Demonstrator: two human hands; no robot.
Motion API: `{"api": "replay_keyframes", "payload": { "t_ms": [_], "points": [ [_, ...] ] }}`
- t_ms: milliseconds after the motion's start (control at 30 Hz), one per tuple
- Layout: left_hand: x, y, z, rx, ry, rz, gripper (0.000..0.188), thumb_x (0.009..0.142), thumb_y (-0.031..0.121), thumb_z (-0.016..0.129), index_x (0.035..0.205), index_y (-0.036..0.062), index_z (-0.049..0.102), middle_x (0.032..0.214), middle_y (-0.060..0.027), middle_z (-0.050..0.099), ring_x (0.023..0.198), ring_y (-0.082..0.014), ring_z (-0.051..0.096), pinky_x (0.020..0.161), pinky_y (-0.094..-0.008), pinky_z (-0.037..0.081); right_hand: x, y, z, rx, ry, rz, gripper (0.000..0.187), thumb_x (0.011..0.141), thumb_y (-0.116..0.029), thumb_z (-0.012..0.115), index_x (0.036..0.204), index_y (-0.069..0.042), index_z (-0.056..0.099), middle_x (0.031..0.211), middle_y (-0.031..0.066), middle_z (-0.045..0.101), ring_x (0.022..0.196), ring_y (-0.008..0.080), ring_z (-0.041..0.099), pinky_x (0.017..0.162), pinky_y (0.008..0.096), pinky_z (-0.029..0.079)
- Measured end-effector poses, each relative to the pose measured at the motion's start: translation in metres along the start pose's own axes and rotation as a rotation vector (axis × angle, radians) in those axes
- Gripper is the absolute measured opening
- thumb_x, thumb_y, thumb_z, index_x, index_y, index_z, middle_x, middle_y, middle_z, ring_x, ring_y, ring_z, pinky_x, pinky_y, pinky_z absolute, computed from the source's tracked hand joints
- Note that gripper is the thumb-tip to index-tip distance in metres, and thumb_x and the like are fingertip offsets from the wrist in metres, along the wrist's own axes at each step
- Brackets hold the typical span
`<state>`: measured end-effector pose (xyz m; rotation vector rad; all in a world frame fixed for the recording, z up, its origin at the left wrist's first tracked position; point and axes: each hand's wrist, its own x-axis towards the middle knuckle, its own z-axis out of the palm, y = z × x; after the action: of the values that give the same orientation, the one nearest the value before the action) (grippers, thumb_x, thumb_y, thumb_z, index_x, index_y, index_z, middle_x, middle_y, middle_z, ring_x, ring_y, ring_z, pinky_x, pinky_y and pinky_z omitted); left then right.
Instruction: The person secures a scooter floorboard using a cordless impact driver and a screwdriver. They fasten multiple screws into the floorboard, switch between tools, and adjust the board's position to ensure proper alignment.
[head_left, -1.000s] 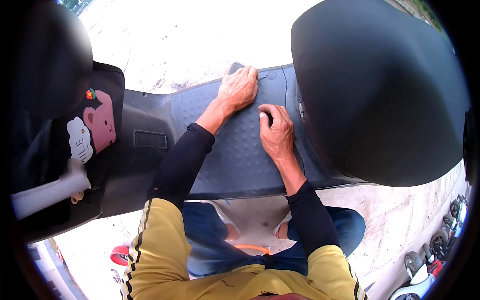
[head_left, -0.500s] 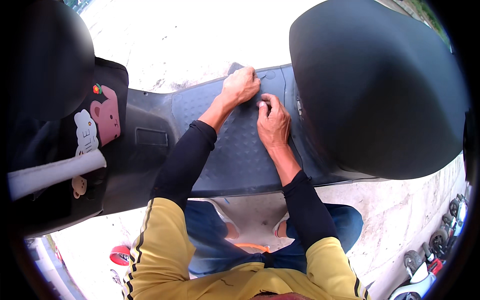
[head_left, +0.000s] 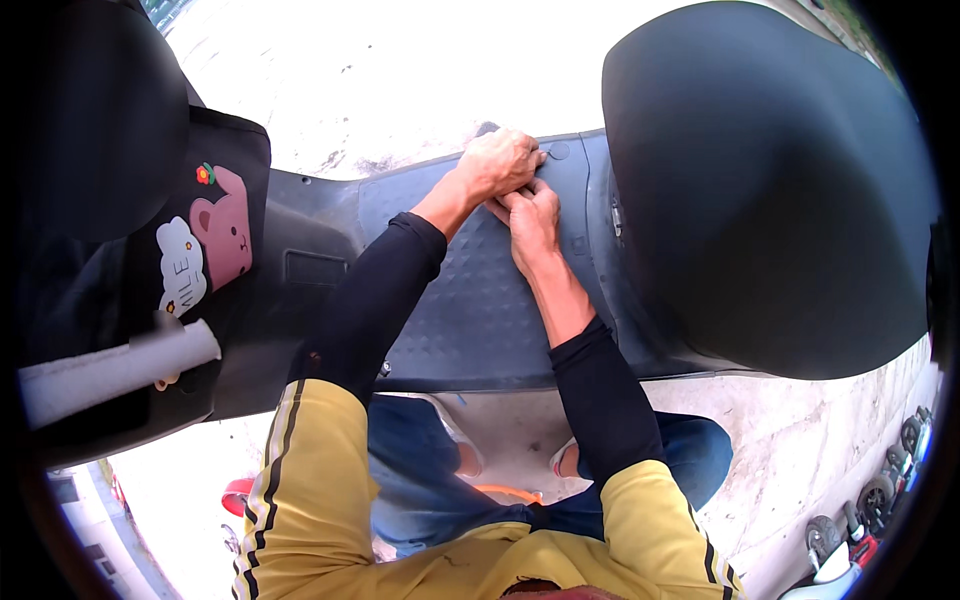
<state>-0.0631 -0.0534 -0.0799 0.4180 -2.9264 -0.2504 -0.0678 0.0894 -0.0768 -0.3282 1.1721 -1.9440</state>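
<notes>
A dark grey scooter's textured floorboard [head_left: 470,310] lies before me. Near its far edge, my left hand [head_left: 500,162] is closed, fingers curled down beside a small round cap mark [head_left: 559,151]. My right hand [head_left: 533,222] meets it from the near side, its thumb and fingers pinched together just under the left fingers. Whatever is between the fingertips is hidden. A short thin dark line shows by the left fingertips, too small to name. Past the left knuckles, a small dark piece [head_left: 487,128] sticks out over the floorboard's far edge.
The black scooter seat [head_left: 760,190] rises on the right. At left stand the front panel with a cartoon-bear bag [head_left: 222,235] and a pale handlebar grip [head_left: 120,370]. Several small wheeled vehicles [head_left: 875,495] stand at lower right; a red round object [head_left: 237,496] lies at lower left.
My right hand has moved up to the left hand, and the two now touch. The left hand is slightly nearer the round mark. The view has shifted a little.
</notes>
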Motion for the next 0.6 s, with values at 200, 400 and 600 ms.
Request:
{"api": "replay_keyframes", "payload": {
  "t_ms": [200,400,600],
  "points": [
    [0.0,0.047,-0.028,-0.114,-0.006,-0.126,0.033,0.103,0.037,0.057,0.091,0.0097,0.071,0.078,-0.017,0.072,0.076,-0.0388,0.071,0.07,-0.0513,0.054,-0.002,-0.005,-0.011,0.093,0.033,0.012,0.042,0.095,0.004,0.058,0.135,0.008,0.047,0.133,0.0203,0.062,0.117,0.0261,0.066,0.101,0.0402,0.059],
    [-0.018,0.033,-0.024,-0.444,0.074,-0.27,0.036,0.103,0.034,0.059,0.092,-0.0002,0.06,0.083,-0.0206,0.065,0.079,-0.0368,0.064,0.076,-0.047,0.051,-0.003,0.009,-0.022,-0.396,-0.019,-0.174,0.043,0.096,0.003,0.061,0.136,0.01,0.048,0.127,0.0166,0.067,0.115,0.0207,0.068,0.098,0.0341,0.058],
    [-0.095,-0.01,-0.024,-0.836,0.299,-0.639,0.035,0.099,0.03,0.056,0.106,-0.0044,0.06,0.091,-0.0159,0.066,0.085,-0.0262,0.06,0.081,-0.0425,0.05,-0.114,-0.037,-0.009,-1.19,-0.053,-0.732,0.038,0.095,-0.008,0.065,0.133,-0.004,0.062,0.133,0.014,0.067,0.127,0.0331,0.06,0.111,0.0493,0.043]
  ]
}}
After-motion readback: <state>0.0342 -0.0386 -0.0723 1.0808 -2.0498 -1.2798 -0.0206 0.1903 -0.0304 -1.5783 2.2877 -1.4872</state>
